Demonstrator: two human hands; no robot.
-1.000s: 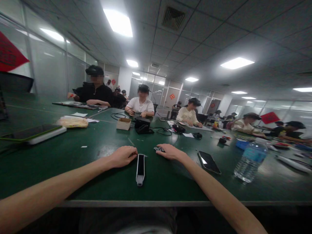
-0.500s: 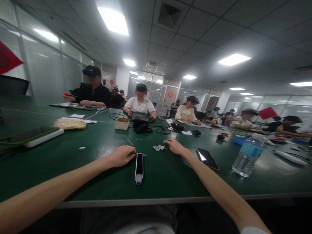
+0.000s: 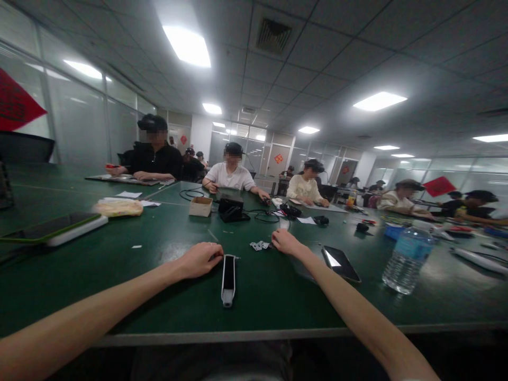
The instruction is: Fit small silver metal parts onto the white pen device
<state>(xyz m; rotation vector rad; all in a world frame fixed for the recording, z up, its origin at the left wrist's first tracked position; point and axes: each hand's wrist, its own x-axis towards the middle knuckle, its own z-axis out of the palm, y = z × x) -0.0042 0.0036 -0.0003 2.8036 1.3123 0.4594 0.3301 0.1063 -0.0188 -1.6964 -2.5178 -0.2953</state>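
Observation:
My left hand (image 3: 201, 259) rests on the green table, fingers curled down beside the far end of a slim white device with a dark panel (image 3: 228, 280). Whether the fingertips touch the device or hold anything is hidden. To the right, my right hand (image 3: 288, 243) lies with its fingers bent and closed together, just beside a small cluster of grey-white pieces (image 3: 259, 245) with dark holes. Anything within those fingers is too small to make out. The slim device lies lengthwise toward me, between my forearms.
A phone (image 3: 340, 263) and a water bottle (image 3: 408, 259) stand right of my right arm. Farther off are a small open box (image 3: 200, 206), a black stand (image 3: 232, 207) and cables. A green-edged tablet (image 3: 50, 227) lies left. Several people sit around the table.
My right hand's fingers have curled inward from a more stretched pose, close to the small pieces. My left hand stays beside the device. The whole view has shifted slightly.

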